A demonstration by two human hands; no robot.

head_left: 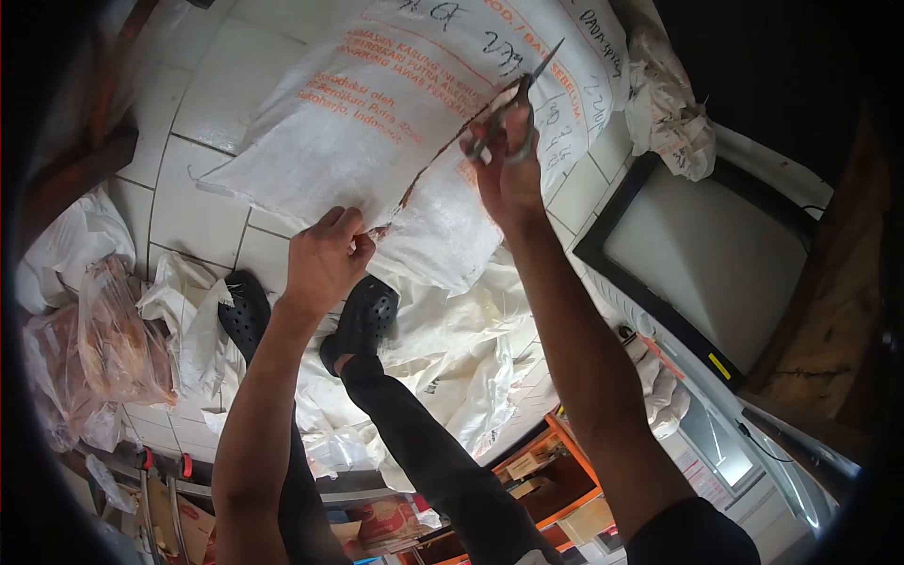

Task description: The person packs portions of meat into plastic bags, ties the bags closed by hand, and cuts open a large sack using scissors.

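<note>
A white woven sack (311,141) with orange print and black handwriting lies on the tiled floor. A brown cord or narrow slit (435,155) runs slantwise across it. My left hand (325,252) is closed, its thumb and fingers pinching the lower end of this brown strip at the sack's near edge. My right hand (511,179) holds metal scissors (529,94) by the handles over the sack, with the tip pointing up and to the right. The scissors' blades look close together, near the upper end of the brown strip.
Crumpled white sacks (433,330) lie around my black shoes (367,311). At the left are clear plastic bags (122,339) with brownish contents. A black-framed panel (706,254) stands at the right. Below are an orange shelf (570,452) and boxes.
</note>
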